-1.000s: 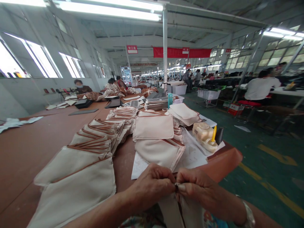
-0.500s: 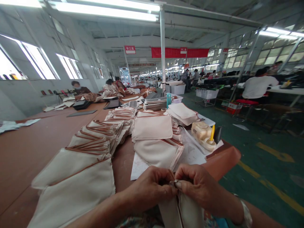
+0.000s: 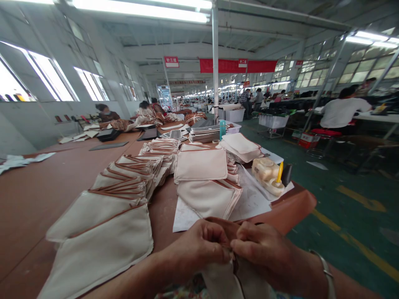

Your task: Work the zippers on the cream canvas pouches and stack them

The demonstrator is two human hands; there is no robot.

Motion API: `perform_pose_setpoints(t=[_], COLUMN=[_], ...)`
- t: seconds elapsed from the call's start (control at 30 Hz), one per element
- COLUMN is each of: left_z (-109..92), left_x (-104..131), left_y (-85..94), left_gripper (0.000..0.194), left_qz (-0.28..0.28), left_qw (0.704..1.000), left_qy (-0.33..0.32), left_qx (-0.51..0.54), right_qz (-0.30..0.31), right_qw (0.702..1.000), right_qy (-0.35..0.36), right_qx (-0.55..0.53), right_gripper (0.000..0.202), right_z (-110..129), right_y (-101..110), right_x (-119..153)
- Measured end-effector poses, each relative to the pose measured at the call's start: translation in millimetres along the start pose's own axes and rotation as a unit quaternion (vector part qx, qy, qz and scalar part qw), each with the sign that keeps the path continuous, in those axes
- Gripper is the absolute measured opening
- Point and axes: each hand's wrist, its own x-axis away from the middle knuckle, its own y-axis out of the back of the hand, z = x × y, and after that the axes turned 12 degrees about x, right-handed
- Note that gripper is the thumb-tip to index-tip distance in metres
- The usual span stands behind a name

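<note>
Just beyond both hands (image 3: 199, 245) (image 3: 268, 249), grip tight on pale piece (image 3: 221, 280): cream stack (image 3: 202, 165), white paper (image 3: 252, 205).

White characters reading 针三组 are borne by a red-and-white sign (image 3: 171, 62) left of the metal post (image 3: 215, 62), and 针二组 by a similar placard (image 3: 242, 63) at the long red banner (image 3: 222, 66) on the right. Lettering on the far strip (image 3: 187, 82) and the small orange sign (image 3: 246, 84) cannot be read.

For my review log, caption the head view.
Left hand and right hand pinch a cream-and-brown sewn piece near flat cream pieces on a brown table.
</note>
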Motion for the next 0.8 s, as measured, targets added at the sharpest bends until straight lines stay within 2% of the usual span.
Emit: perform_pose_setpoints(t=[0.1, 0.23, 0.3, 0.4, 0.47, 0.5, 0.57, 0.63, 0.7, 0.8], left_z=[-0.8, 1.4, 0.8, -4.4, -9.3, -11.6, -15.3, -17.7, -19.4, -21.0], left_x=[1.8, 0.4, 0.4, 2.7, 5.0, 6.1, 8.1, 9.7, 11.2, 12.7], left_y=[-2.0, 0.1, 2.1, 2.6, 0.7, -0.5, -2.5, -3.3, -3.3, -3.5], left_gripper=[0.024, 0.039, 0.045, 0.050, 0.050, 0.049, 0.046, 0.043, 0.040, 0.036], left_qz=[0.021, 0.057, 0.076, 0.114, 0.126, 0.131, 0.142, 0.149, 0.149, 0.148], left_qw=[0.999, 0.998, 0.996, 0.984, 0.975, 0.971, 0.965, 0.962, 0.959, 0.954], left_qy=[0.014, -0.001, -0.028, -0.075, -0.100, -0.109, -0.123, -0.128, -0.131, -0.147], left_qx=[0.041, 0.010, -0.025, -0.112, -0.156, -0.168, -0.182, -0.192, -0.205, -0.216], right_qz=[0.016, -0.018, -0.057, -0.097, -0.057, -0.025, 0.036, 0.072, 0.091, 0.086], right_qw=[0.986, 0.987, 0.995, 0.986, 0.968, 0.963, 0.955, 0.947, 0.946, 0.952], right_qy=[0.066, 0.089, 0.051, -0.117, -0.196, -0.205, -0.194, -0.191, -0.179, -0.151], right_qx=[0.154, 0.135, 0.069, -0.069, -0.145, -0.174, -0.221, -0.248, -0.255, -0.252], right_gripper=[0.024, 0.027, 0.024, 0.024, 0.031, 0.035, 0.040, 0.043, 0.043, 0.038], right_z=[-4.4, 1.2, 7.7, 16.1, 17.8, 17.3, 14.3, 10.1, 6.9, 5.9], right_y=[0.5, 0.2, 1.1, 7.0, 13.9, 17.8, 24.8, 29.4, 30.4, 26.1], right_x=[7.0, 14.7, 17.2, 15.1, 9.4, 6.0, -0.3, -4.4, -6.1, -5.1])
